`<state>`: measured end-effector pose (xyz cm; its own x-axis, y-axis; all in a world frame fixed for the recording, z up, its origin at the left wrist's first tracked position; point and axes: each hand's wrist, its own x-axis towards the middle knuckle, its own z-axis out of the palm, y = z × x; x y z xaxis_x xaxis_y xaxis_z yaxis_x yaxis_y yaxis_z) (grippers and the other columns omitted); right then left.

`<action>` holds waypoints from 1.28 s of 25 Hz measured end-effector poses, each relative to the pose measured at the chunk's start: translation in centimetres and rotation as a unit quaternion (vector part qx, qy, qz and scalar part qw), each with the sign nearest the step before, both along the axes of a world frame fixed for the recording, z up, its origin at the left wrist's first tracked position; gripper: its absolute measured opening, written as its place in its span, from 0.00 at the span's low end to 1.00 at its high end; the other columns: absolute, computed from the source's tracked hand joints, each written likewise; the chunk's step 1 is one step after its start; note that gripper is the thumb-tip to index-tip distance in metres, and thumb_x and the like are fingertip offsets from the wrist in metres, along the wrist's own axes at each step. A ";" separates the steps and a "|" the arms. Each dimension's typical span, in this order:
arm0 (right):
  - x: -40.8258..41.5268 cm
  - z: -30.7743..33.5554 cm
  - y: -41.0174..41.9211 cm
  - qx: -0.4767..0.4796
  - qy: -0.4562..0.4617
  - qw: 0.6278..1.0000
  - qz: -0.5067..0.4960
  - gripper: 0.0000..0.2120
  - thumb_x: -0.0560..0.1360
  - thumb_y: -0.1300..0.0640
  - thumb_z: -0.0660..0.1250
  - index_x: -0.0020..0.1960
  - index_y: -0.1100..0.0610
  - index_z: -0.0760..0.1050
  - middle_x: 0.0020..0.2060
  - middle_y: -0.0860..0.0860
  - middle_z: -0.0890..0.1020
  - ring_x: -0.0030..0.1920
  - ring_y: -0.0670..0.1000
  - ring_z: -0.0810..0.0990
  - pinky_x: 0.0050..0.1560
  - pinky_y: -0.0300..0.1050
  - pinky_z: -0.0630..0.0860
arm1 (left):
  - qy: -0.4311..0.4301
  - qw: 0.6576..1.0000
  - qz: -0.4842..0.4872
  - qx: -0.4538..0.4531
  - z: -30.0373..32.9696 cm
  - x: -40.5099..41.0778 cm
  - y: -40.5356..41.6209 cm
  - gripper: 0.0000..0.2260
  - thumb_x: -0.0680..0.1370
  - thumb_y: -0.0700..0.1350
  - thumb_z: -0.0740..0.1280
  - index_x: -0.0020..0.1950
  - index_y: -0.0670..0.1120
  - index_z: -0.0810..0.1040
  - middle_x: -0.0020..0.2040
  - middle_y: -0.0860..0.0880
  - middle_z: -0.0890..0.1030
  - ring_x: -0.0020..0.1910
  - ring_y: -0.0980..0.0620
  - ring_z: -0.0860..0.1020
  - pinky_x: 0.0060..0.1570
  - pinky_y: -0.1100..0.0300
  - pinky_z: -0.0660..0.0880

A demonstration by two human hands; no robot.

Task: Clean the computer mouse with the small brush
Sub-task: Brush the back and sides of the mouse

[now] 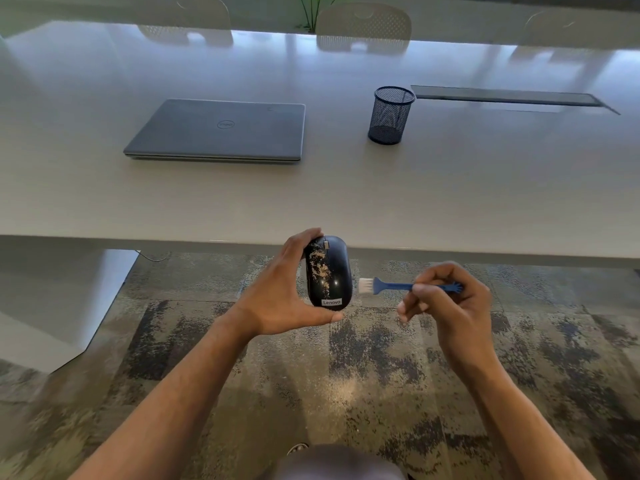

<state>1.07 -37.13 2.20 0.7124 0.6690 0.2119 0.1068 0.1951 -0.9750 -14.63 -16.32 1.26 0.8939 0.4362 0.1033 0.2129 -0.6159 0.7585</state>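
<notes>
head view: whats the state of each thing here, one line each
mouse: held off the table, left side speckled with debris
small brush: held level, bristles just right of the mouse
left hand: grips the mouse
right hand: pinches the brush handle
laptop: closed, on the table
mesh pen cup: upright, looks empty

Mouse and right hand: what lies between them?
In the head view, only the brush's white bristles and blue neck span the gap between the mouse and the right hand; the bristles stop just short of the mouse.

An office meeting room: a long pale conference table [346, 188] with a closed laptop [221, 131], a mesh pen holder [391, 116], a recessed cable tray [509, 97], perforated-back chairs [363, 26] opposite, patterned carpet tiles [381, 368] underfoot
</notes>
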 end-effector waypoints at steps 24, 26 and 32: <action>3.0 3.6 4.9 -0.074 0.045 0.995 0.051 0.05 0.77 0.69 0.64 0.44 0.63 0.77 0.31 0.57 0.82 0.30 0.57 0.82 0.31 0.45 0.80 | 0.009 0.999 -0.040 0.012 -0.1 0.6 -0.3 0.53 0.60 0.67 0.78 0.77 0.60 0.52 0.74 0.56 0.64 0.69 0.56 0.67 0.69 0.54 0.65; 3.2 3.9 5.1 -0.092 0.030 0.995 0.025 0.05 0.77 0.70 0.64 0.44 0.64 0.77 0.31 0.56 0.82 0.30 0.57 0.82 0.32 0.46 0.80 | 0.011 0.999 -0.042 0.011 -0.1 0.6 -0.3 0.53 0.59 0.67 0.78 0.77 0.60 0.52 0.74 0.56 0.64 0.69 0.56 0.67 0.69 0.54 0.65; 3.3 4.5 5.1 -0.093 0.009 0.995 0.038 0.04 0.77 0.70 0.65 0.44 0.64 0.77 0.31 0.56 0.82 0.30 0.57 0.82 0.31 0.46 0.81 | 0.004 0.999 -0.043 0.005 -0.1 0.8 -0.3 0.53 0.59 0.67 0.78 0.77 0.58 0.53 0.74 0.55 0.64 0.69 0.55 0.67 0.69 0.54 0.65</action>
